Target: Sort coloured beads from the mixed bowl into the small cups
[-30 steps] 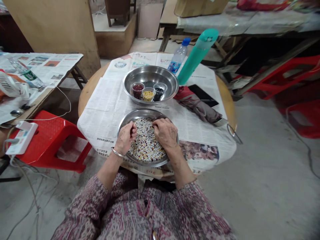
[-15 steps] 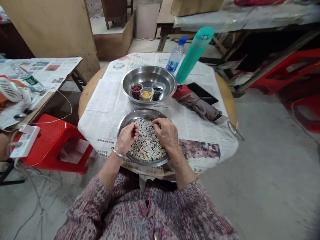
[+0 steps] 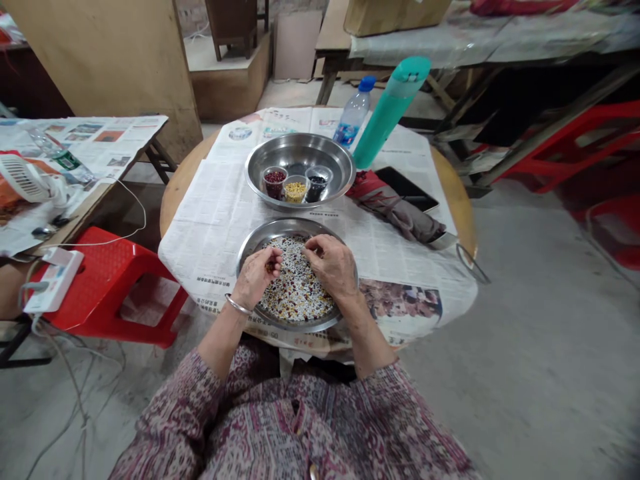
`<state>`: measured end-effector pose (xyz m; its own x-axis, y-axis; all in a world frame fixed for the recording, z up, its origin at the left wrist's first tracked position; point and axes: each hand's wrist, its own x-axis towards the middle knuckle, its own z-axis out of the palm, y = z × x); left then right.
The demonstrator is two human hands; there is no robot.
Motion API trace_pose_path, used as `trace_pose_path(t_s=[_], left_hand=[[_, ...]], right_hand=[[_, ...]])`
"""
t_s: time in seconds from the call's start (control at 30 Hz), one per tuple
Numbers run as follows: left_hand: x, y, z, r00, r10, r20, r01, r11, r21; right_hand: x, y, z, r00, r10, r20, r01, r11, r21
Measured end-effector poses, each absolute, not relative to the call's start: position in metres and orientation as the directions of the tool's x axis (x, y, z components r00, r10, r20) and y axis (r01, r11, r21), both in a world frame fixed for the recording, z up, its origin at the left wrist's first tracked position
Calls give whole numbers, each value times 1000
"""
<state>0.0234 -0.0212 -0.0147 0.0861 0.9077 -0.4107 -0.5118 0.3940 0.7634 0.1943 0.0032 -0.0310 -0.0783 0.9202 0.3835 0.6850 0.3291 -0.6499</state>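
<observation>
A shallow metal pan (image 3: 260, 233) holds mixed grains (image 3: 295, 287), white with dark red, yellow and black bits. Over its left side is my left hand (image 3: 256, 275), palm turned inward and fingers curled closed; what lies in them is too small to name. My right hand (image 3: 333, 265) hovers at the pan's right side, thumb and forefinger pinched just above the grains, and anything between them is hidden. Behind the pan, a larger steel bowl (image 3: 300, 145) contains three clear cups: dark red beans (image 3: 275, 185), yellow kernels (image 3: 295, 193) and black beans (image 3: 317, 188).
Newspaper (image 3: 200, 200) covers the round table. At its right stand a water bottle (image 3: 353, 113) and a tall teal bottle (image 3: 393, 110), near a folded umbrella (image 3: 400, 210) and a dark tablet (image 3: 407, 189). A red stool (image 3: 115, 280) with a power strip (image 3: 54, 280) is at left.
My left hand has shifted very slightly over the pan, its fingers still curled. My right hand keeps its pinch in nearly the same spot. The whole view has moved a little.
</observation>
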Motion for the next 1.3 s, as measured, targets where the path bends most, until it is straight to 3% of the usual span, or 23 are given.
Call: trace_pose_path(t_s=[0.27,0.4,0.5,0.7,0.83,0.93,1.13,1.3], left_hand=[[24,-26,-11,214,880,-423,-459,473,752],[24,-26,-11,229,879,-419,-456,477,752],[24,-25,-13,231,883,-409,-443,470,764],[24,-24,-20,220,905,-363,-454,425,783],[24,-24,-21,191,916,-352,-424,400,813],[24,-24,-19,202,918,-341,-385,395,834],[24,-25,-18,200,906,-372,-368,421,829],[24,-24,-20,181,903,-390,-453,429,782]], right_hand=[[195,1,-28,-170,903,394,363,429,-827],[198,6,-35,-10,918,396,449,358,-819],[200,12,-45,91,902,421,611,283,-739],[194,13,-50,-94,931,353,862,254,-439],[189,11,-45,-140,946,291,932,225,-283],[189,12,-45,-161,945,283,941,234,-245],[190,15,-47,-154,928,340,906,270,-325],[191,12,-39,-39,908,416,740,307,-599]])
